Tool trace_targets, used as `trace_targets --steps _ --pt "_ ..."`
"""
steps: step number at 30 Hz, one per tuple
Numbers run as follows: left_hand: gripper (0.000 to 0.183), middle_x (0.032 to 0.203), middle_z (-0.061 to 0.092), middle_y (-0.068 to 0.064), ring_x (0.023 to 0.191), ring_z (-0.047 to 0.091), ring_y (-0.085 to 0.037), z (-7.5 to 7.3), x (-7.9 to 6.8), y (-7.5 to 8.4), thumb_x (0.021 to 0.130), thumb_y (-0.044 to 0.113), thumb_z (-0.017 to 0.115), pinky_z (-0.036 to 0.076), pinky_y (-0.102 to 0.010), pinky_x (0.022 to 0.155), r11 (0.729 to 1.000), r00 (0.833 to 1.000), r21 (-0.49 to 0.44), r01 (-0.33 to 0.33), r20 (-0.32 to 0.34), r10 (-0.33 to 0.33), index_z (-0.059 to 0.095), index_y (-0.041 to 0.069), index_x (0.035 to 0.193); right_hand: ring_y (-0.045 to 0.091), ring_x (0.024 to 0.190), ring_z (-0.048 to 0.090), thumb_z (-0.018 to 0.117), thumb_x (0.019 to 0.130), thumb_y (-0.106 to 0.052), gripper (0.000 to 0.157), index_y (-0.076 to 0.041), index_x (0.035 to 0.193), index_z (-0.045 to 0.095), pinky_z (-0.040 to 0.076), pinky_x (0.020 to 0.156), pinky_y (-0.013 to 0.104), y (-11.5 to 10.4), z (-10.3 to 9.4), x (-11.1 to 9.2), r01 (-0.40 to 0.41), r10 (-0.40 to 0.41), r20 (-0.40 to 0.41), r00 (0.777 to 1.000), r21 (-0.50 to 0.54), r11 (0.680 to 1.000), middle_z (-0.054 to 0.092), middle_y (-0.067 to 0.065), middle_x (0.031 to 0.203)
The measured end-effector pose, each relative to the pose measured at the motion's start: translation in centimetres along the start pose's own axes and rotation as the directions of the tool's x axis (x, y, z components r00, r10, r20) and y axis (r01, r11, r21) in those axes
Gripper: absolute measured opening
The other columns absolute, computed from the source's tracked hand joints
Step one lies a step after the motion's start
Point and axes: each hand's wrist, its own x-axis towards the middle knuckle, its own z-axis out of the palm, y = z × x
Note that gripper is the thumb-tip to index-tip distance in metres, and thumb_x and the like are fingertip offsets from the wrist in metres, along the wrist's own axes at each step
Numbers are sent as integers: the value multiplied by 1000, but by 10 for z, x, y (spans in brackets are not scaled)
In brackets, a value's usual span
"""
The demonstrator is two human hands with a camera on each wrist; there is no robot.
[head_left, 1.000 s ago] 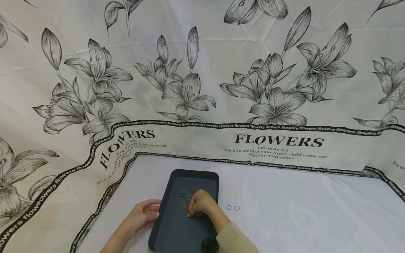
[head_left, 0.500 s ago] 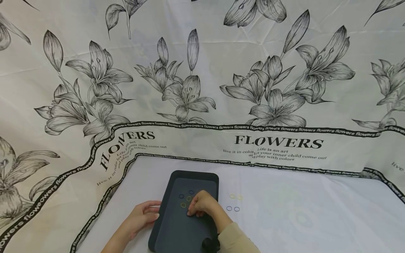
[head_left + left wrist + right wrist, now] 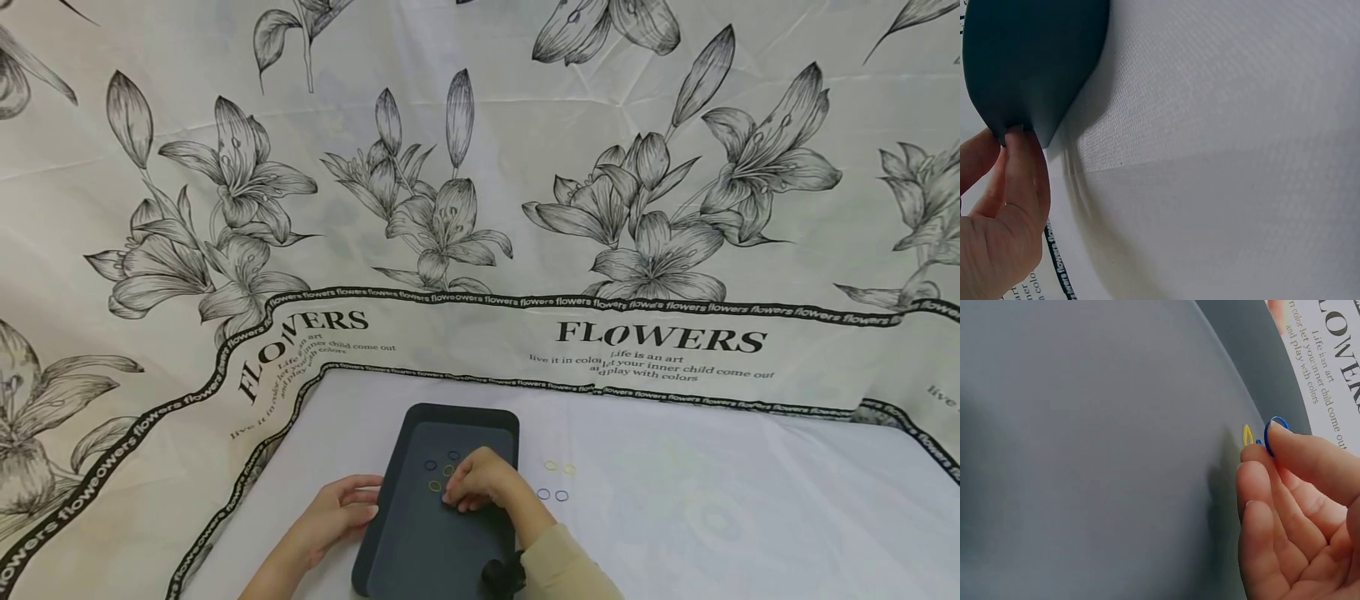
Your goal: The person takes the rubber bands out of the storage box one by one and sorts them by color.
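Observation:
The dark grey rectangular tray [image 3: 431, 550] lies lengthwise on the white table. My right hand [image 3: 483, 483] is over the tray's middle, and its thumb and index finger pinch a small thin blue ring [image 3: 1267, 439]. Just beyond those fingertips lie yellow rings [image 3: 430, 485] and dark blue rings [image 3: 425, 465] on the tray floor; my hand covers part of one yellow ring. With its fingers [image 3: 1016, 162] and thumb, my left hand [image 3: 337, 512] touches the outer wall at the tray's left side.
Right of the tray, two yellow rings [image 3: 546, 466] and two blue rings [image 3: 538, 494] lie on the white tablecloth [image 3: 712, 500]. A flower-printed cloth [image 3: 450, 333] rises behind and left of the table. A black wrist device [image 3: 498, 577] sits by my right sleeve [image 3: 566, 567].
My right hand has shifted slightly up from the tray floor, and the blue ring that showed under its fingertips a second ago is held between them. My left hand keeps its place.

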Motion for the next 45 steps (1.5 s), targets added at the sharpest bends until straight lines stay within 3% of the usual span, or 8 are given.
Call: trace_targets --steps 21,45 --pt "51 108 62 -13 90 61 -17 -1 1 -1 86 -2 60 52 -32 76 1000 1000 14 -3 -11 3 39 -12 131 11 50 59 76 71 1 7 2 76 70 48 47 22 -10 -14 -4 45 -46 18 999 50 998 66 7 62" --pt "50 105 64 -10 86 62 -16 1 0 1 85 -3 61 52 -31 71 999 999 13 30 -42 -29 42 -11 130 13 58 63 72 76 0 11 7 84 70 55 59 31 -11 -44 -23 115 -114 -6 993 48 992 68 9 70"
